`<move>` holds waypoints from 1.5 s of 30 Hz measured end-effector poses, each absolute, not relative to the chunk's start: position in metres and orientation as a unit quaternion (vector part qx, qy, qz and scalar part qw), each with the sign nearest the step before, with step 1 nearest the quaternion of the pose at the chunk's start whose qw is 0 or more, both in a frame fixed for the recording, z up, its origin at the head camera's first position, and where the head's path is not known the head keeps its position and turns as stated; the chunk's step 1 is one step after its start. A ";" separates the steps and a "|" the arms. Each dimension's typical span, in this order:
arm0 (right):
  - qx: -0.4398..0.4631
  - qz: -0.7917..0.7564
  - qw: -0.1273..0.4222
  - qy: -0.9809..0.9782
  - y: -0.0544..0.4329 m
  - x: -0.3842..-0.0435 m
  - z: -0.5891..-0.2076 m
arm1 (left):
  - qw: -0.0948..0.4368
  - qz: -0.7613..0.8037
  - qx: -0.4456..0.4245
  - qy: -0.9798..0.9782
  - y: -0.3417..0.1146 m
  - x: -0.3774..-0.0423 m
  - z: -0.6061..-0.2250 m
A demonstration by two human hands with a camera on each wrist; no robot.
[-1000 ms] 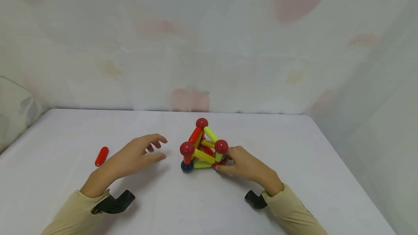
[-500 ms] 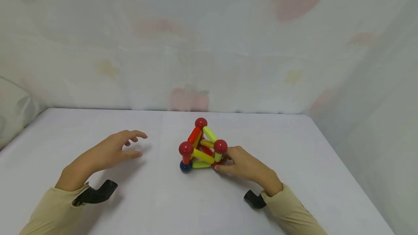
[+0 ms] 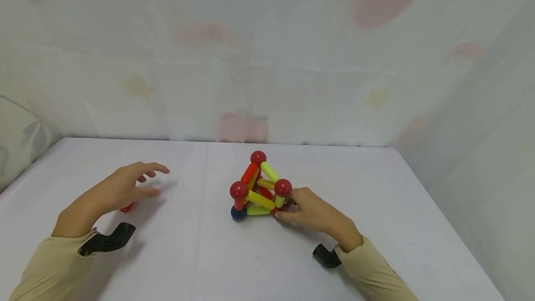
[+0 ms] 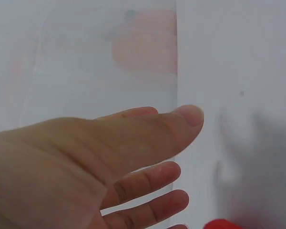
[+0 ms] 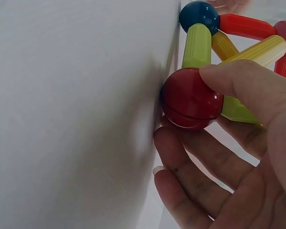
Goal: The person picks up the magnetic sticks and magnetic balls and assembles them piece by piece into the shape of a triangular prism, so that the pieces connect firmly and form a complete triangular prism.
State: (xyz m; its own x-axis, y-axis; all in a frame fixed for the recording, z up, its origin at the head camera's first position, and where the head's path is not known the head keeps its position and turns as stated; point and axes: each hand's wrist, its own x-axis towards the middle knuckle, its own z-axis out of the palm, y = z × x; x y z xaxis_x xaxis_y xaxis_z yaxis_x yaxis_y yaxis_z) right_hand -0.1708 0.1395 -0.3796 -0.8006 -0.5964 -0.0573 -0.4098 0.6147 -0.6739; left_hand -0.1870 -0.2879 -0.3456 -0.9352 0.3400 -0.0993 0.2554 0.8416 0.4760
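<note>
A magnetic-rod-style frame of coloured rods and balls [image 3: 261, 199] stands mid-table, with red balls at its upper corners and a dark blue ball [image 3: 238, 212] at the lower left. My right hand [image 3: 319, 216] holds its lower right corner, a red ball [image 5: 190, 98], between thumb and fingers. Green and yellow rods run off from that ball in the right wrist view. Off to the left, my left hand [image 3: 113, 190] hovers above the table with fingers loosely spread and nothing in them. A loose red rod [image 3: 127, 208] lies beneath it, mostly hidden; its end [image 4: 221, 224] shows in the left wrist view.
The white-covered table [image 3: 200, 264] reaches back to a pale patterned cloth [image 3: 292, 82]. A pale cushion-like shape [image 3: 21, 143] sits at the left edge. Black curved pieces [image 3: 110, 239] stick out from both sleeves.
My left hand has moved left, away from the rod-and-ball frame, and now covers most of the loose red rod. The right hand and the frame have stayed in place.
</note>
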 end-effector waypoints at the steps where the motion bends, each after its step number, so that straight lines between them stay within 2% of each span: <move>1: -0.283 -0.335 0.139 0.888 0.140 -0.171 -0.380 | 0.091 0.231 0.154 0.956 -0.291 -0.188 -0.346; 11: -0.284 -0.335 0.139 0.888 0.140 -0.171 -0.380 | 0.108 0.202 0.126 0.965 -0.311 -0.191 -0.350; 22: -0.284 -0.332 0.138 0.889 0.140 -0.172 -0.381 | 0.194 0.190 0.103 0.957 -0.321 -0.192 -0.351; 45: -0.294 -0.337 0.133 0.884 0.140 -0.173 -0.382 | 0.103 0.211 0.179 0.955 -0.282 -0.194 -0.369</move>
State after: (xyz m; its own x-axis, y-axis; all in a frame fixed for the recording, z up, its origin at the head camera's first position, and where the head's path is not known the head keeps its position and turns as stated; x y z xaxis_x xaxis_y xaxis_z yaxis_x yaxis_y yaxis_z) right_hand -0.1731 0.1400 -0.3824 -0.7913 -0.6103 -0.0373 -0.4302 0.5991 -0.6753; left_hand -0.1941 -0.2816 -0.3686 -0.9143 0.3863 -0.1214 0.2990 0.8463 0.4409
